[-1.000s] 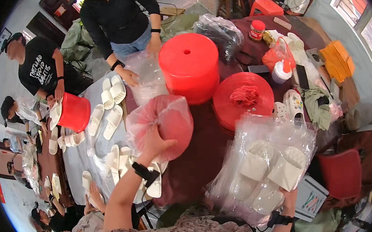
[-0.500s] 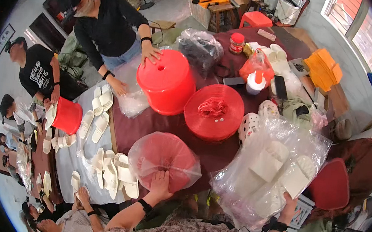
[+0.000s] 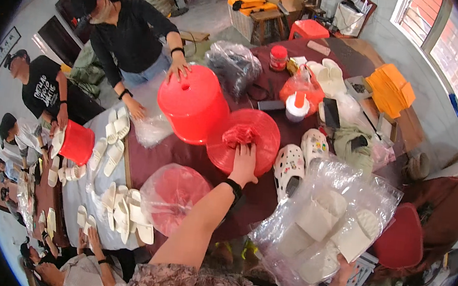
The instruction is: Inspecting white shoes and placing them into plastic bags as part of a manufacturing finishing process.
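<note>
The red roll (image 3: 268, 141) sits at twelve o'clock from the wearer; the left hand (image 3: 245, 164) lies on it, fingertips at the bunched plastic (image 3: 238, 134) (grip or light contact: cannot tell). The right hand (image 3: 344, 272) grasps a clear bag (image 3: 278, 235) of white slippers (image 3: 319, 214) at two o'clock. Support the bag evenly; apply left-hand force centrally to limit tipping.
</note>
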Demonstrator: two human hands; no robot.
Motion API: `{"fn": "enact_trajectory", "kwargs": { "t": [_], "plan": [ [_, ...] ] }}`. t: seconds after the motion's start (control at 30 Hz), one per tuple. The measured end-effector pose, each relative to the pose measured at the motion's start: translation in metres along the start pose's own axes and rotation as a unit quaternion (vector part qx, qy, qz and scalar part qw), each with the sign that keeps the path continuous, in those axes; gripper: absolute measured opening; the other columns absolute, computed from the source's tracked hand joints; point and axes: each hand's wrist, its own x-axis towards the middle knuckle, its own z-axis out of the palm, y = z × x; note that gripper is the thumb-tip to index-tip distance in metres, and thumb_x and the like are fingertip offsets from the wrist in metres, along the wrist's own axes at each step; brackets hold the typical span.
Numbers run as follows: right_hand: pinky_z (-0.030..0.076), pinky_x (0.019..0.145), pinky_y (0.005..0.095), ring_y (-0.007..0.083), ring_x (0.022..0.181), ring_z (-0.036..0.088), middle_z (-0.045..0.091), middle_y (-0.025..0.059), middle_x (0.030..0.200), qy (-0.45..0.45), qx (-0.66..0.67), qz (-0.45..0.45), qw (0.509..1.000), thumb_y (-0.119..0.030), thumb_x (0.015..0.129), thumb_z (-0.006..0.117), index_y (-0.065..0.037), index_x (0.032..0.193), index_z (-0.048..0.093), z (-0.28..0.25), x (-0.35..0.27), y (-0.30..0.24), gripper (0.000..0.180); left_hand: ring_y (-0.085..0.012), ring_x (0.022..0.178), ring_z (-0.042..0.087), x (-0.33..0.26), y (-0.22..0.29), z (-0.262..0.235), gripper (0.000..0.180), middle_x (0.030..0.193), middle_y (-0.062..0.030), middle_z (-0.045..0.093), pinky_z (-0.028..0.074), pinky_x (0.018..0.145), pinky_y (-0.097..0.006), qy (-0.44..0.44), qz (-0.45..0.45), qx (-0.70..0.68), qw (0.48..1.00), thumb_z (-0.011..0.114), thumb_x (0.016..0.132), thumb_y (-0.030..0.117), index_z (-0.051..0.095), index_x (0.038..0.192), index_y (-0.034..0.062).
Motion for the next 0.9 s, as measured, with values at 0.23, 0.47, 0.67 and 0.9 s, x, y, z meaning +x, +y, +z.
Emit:
{"fn": "enact_trajectory", "kwargs": {
  "t": [0.23,0.47,0.67,0.9],
  "plan": [
    [0.046,0.09,0.0335,0.0206,0.099,0.059,0.062,0.0086,0.114,0.083,0.029,0.054,0.995,-0.002,0.071,0.074,-0.001,0.128,0.052,0.022,-0.022,-0.026,0.061,-0.0325,0.118,0.049,0.0,-0.001,0.013,0.099,0.121,-0.0163,0.055,0.036,0.106,-0.045,0.044,-0.025,-0.037,0.998,0.085,0.058,0.039,0.04,0.137,-0.0024],
    [0.045,0.092,0.0329,0.0219,0.101,0.058,0.061,0.0071,0.114,0.089,0.012,0.018,0.996,-0.008,0.073,0.071,-0.001,0.131,0.051,-0.009,-0.016,-0.027,0.062,-0.0346,0.117,0.048,-0.086,0.048,0.007,0.095,0.124,-0.0181,0.053,0.036,0.101,-0.05,0.068,-0.059,-0.121,0.989,0.082,0.058,0.041,0.044,0.133,-0.0025],
    [0.042,0.097,0.0345,0.0229,0.107,0.056,0.062,0.008,0.117,0.08,-0.062,0.017,0.995,-0.003,0.069,0.074,0.0,0.136,0.047,0.016,-0.018,-0.073,0.072,-0.0344,0.118,0.046,-0.122,0.06,0.024,0.099,0.126,-0.0179,0.052,0.035,0.102,-0.05,0.066,-0.05,-0.108,0.991,0.082,0.06,0.043,0.039,0.138,-0.002],
    [0.048,0.093,0.032,0.0181,0.105,0.062,0.065,0.0064,0.118,0.088,-0.035,-0.026,0.995,0.006,0.068,0.079,0.0,0.127,0.056,0.01,-0.073,-0.086,0.064,-0.0431,0.126,0.041,-0.151,0.084,-0.016,0.095,0.136,-0.0256,0.045,0.032,0.108,-0.052,0.074,0.022,-0.098,0.992,0.081,0.07,0.044,0.038,0.142,0.0001]
  ]
}}
